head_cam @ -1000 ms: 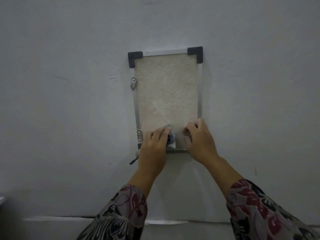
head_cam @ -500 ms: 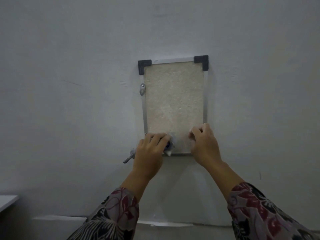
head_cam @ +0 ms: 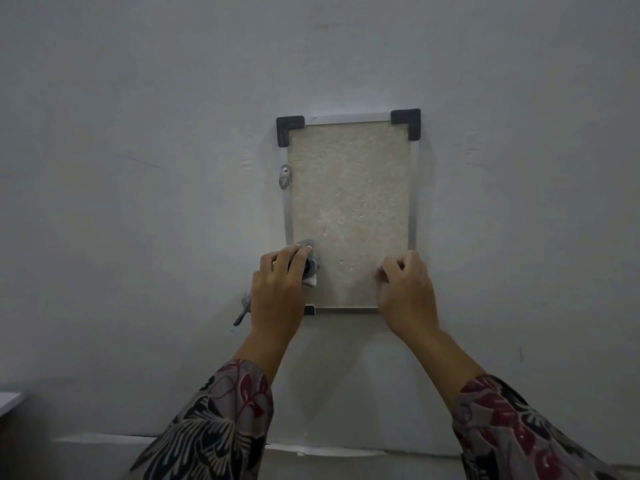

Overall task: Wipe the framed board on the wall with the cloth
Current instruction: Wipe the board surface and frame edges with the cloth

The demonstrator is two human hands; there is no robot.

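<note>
A beige framed board (head_cam: 349, 202) with a thin metal frame and black corner caps hangs upright on the grey wall. My left hand (head_cam: 278, 289) presses a small grey and white cloth (head_cam: 310, 268) against the board's lower left edge; a strand of the cloth hangs out left of the hand. My right hand (head_cam: 407, 292) rests on the board's lower right corner with fingers curled against the frame, and covers that corner.
A metal clip (head_cam: 284, 176) fixes the frame's left side to the wall. A white ledge edge (head_cam: 8, 401) shows at the far left below. A light strip (head_cam: 311, 448) runs along the wall's base.
My left hand with the cloth has slid left from the bottom middle to the board's lower left edge. My right hand stays on the lower right corner. The view has shifted, so the board sits lower and further right in the frame.
</note>
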